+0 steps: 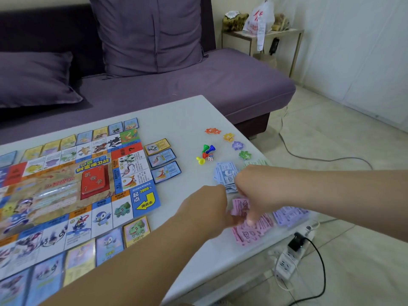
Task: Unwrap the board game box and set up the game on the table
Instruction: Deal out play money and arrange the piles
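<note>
The game board (66,188) lies unfolded on the white table (181,111), with property cards (162,161) laid around its edges and a red card deck (95,181) in its middle. Right of it lie piles of play money: blue (225,173), pink (249,233) and lilac (289,214). My right hand (254,193) reaches in from the right and its curled fingers pinch pink notes. My left hand (209,208) meets it at the same pile, its fingertips hidden. Coloured pawns (206,152) and a die (210,157) sit further back.
Star-shaped tokens (229,138) in orange, yellow, purple and green lie near the table's right edge. A purple sofa (198,85) with cushions stands behind the table. A power strip (289,257) with cables lies on the tiled floor to the right. A side table (260,38) stands in the corner.
</note>
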